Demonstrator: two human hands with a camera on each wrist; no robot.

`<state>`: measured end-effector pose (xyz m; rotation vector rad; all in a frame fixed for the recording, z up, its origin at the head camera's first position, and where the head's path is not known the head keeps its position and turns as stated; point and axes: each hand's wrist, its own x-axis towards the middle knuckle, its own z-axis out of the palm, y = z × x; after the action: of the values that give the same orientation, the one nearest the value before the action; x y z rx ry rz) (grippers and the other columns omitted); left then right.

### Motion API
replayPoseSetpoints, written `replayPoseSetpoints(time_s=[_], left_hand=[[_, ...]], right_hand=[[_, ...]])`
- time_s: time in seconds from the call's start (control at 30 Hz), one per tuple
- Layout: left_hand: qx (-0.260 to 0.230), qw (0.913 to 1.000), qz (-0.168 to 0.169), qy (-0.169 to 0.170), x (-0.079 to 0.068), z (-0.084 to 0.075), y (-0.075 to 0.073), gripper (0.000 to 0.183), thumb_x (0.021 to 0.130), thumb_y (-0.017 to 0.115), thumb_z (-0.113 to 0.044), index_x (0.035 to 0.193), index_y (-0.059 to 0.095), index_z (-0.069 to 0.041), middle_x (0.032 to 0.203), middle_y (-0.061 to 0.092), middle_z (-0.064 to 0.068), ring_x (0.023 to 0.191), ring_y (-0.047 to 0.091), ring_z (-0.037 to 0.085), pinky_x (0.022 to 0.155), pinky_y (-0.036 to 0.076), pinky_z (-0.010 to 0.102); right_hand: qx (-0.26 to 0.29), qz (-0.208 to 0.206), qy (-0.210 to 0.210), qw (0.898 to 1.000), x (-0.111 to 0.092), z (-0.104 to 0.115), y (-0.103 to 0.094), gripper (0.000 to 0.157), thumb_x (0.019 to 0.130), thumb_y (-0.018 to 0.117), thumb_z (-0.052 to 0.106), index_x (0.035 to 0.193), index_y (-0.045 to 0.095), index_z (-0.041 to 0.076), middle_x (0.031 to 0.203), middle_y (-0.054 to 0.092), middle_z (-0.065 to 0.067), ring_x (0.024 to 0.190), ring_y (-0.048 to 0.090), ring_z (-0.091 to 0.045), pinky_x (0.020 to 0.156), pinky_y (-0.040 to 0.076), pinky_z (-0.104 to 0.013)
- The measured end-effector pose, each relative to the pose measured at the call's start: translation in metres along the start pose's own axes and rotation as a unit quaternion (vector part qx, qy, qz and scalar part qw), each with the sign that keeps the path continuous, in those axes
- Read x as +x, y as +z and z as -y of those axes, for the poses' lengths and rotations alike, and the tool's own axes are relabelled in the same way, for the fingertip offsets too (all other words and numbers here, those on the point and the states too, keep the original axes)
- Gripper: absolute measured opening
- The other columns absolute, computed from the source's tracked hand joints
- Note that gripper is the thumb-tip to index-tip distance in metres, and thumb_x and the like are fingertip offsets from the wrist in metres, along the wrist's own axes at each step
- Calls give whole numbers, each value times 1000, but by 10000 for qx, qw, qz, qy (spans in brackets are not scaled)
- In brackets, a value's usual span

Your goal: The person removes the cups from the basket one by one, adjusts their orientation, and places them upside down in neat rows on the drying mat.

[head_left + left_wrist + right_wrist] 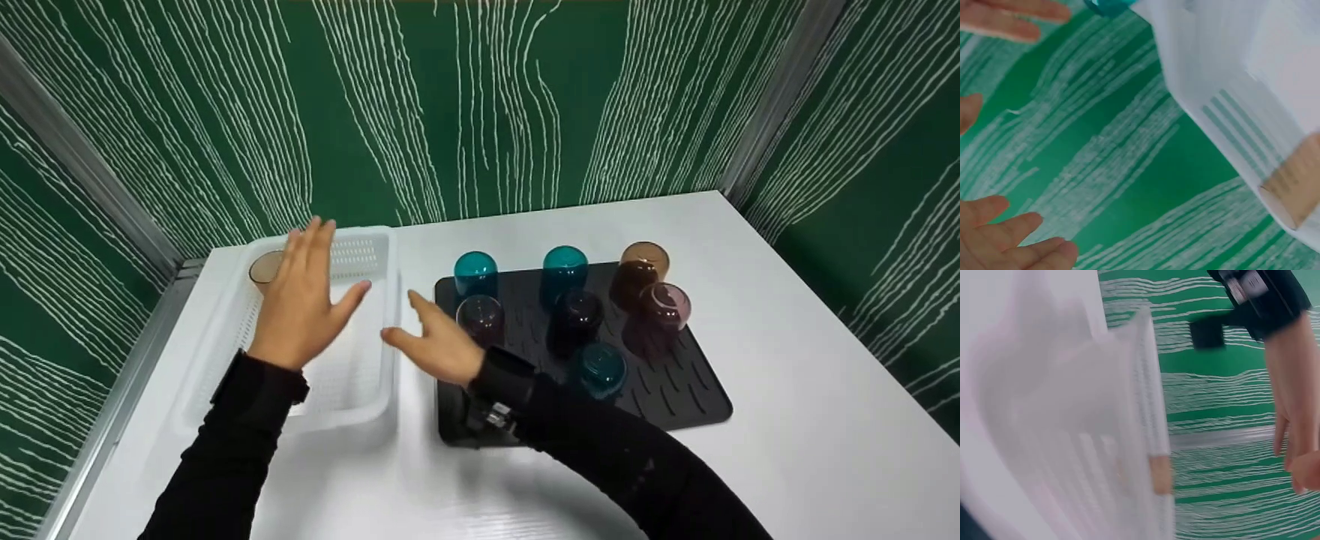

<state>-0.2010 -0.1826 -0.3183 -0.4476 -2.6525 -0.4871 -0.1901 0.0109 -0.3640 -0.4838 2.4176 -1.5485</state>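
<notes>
My left hand is held over a white plastic basket, fingers extended and thumb spread, holding nothing. Partly behind its fingers, an amber glass leans at the basket's far left corner; the same glass shows on its side against the slotted wall in the left wrist view. My right hand hovers between the basket and a black drying mat, its thumb and fingers apart and nothing in them. Closest to it on the mat is a dark purplish glass, turned upside down.
Several more upturned glasses stand on the mat: a teal glass and another teal glass at the back, an amber glass, a pink glass. A white table carries everything, with green patterned walls close behind.
</notes>
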Motion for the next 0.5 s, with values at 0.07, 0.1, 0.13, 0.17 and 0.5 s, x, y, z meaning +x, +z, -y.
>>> replayPoseSetpoints(time_s=[0.07,0.1,0.13,0.17,0.5], left_hand=[[98,9999,-20,-87,5,8,1,83,93,66,-34,153,23,3,159,23,27,148,16,47,120,17,56],[139,9998,-8,-132,7,12,1,83,93,67,-34,152,23,4,158,23,28,148,16,48,120,17,56],[185,9997,15,-168,9,16,2,83,92,67,-34,152,23,4,158,24,29,148,15,49,120,18,57],[240,9995,36,-195,11,19,2,84,92,67,-33,152,23,5,157,24,29,147,15,49,119,18,57],[400,9951,448,-781,18,50,17,85,90,69,-31,151,23,9,155,25,34,144,15,56,116,19,63]], right_hand=[[224,45,194,9996,5,-1,9,80,96,56,36,155,16,0,161,24,-18,146,30,-32,116,33,-46],[378,42,282,9989,7,-2,13,80,96,57,36,155,18,1,160,26,-17,146,32,-32,116,34,-47],[495,14,400,9980,9,-2,17,80,95,57,36,155,18,1,160,27,-17,145,32,-34,115,34,-47],[647,-36,508,9966,11,-3,21,80,95,58,35,155,18,1,160,28,-18,145,33,-35,115,35,-48],[1239,-73,1027,9869,22,-24,56,71,94,60,18,152,24,-4,149,42,-25,140,40,-34,113,37,-45]])
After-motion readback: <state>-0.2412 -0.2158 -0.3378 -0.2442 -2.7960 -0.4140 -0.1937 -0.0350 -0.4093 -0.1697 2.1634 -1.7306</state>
